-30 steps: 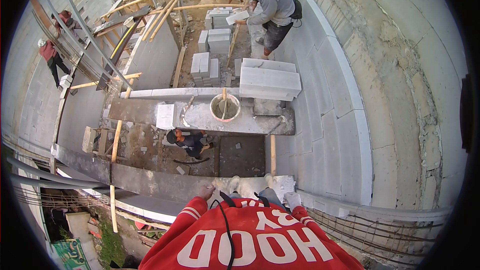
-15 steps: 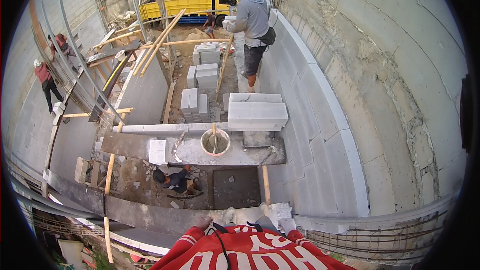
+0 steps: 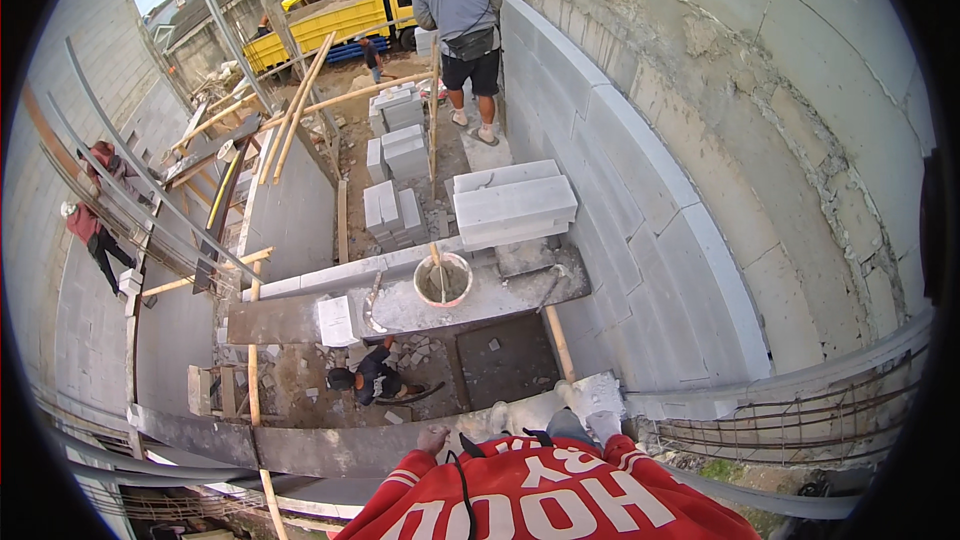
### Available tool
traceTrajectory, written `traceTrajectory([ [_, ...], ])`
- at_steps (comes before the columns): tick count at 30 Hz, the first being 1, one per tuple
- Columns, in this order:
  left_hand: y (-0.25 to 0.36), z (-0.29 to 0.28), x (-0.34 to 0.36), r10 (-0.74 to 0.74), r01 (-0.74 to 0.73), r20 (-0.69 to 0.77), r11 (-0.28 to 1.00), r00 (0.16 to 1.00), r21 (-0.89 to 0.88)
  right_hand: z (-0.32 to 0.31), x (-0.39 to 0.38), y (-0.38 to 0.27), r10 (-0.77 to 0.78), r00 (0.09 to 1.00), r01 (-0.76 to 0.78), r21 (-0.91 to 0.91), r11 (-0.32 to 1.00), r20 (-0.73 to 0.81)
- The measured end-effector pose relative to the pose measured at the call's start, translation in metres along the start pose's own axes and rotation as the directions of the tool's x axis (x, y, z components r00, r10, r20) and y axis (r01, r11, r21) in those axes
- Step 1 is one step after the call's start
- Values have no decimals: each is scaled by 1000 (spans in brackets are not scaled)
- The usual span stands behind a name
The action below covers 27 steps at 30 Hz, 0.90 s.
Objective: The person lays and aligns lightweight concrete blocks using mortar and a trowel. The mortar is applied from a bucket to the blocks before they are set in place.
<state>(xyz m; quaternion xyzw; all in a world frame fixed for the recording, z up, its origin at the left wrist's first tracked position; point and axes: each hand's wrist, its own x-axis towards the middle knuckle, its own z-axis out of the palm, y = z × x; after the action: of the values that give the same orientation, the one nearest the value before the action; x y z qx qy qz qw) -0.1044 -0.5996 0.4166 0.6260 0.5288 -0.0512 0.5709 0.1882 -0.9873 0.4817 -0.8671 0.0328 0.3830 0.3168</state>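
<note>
My left hand is low in the view beside my red hoodie, above a dark plank, its fingers curled; what they hold, if anything, is too small to make out. My right hand, pale as if gloved, is at the whitened end of that plank, its fingers too small to read. My feet show between them. Beyond the gap, a second platform carries a bucket of grey mortar with a stick in it, a white block and, at its far right, stacked long blocks.
A person crouches below. Another in grey stands beyond the blocks; workers are at the left. A block wall runs along the right. Bamboo poles, bent metal bars, block piles and a yellow truck fill the rest.
The view has tilted up and turned, showing more of the truck. The person in grey has turned away and moved farther back; the block in their hands is now hidden.
</note>
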Motion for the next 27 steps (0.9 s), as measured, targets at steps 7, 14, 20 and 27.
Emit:
traceTrajectory([
  [7,40,-6,-46,-90,96,42,981,995,-169,13,31,39,-199,980,190,-185,964,-31],
  [14,41,-7,-43,-45,49,57,996,997,-69,26,23,37,-50,993,38,-117,992,-104],
  [20,18,-4,-33,-61,67,48,991,997,-113,5,-1,-3,47,998,-46,17,999,-50],
  [27,28,-6,-38,-40,42,22,994,999,-99,1,-9,-10,-23,994,19,-34,999,-110],
])
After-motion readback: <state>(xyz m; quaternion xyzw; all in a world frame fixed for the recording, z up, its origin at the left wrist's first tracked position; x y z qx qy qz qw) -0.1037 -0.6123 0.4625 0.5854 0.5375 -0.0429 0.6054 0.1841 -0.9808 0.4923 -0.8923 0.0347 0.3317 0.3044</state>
